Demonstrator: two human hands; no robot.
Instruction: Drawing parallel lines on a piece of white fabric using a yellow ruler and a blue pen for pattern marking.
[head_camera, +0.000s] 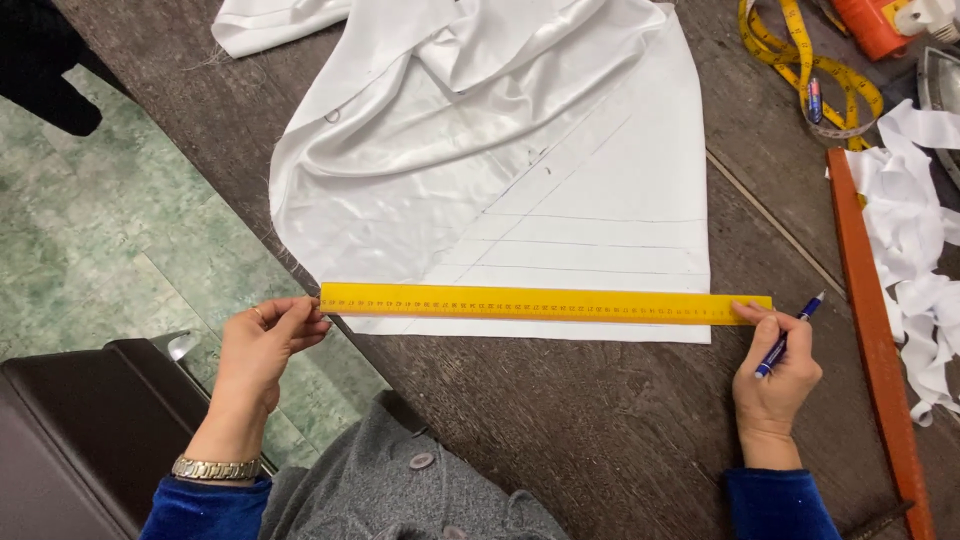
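Two hands, left hand (262, 340) and right hand (775, 372) (gripping one blue pen (788, 335)), each pinching one yellow ruler (545, 303).

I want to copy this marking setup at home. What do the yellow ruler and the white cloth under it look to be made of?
The yellow ruler looks like rigid painted metal or plastic, flat and straight with a matte face; which one I cannot tell. The white cloth looks like a thin satin-type weave: it shows a soft sheen, loose folds and fraying threads at its edge.

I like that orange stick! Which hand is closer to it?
Right. The right hand sits just beside the orange stick, not touching; the left hand is far across, at the ruler's other end.
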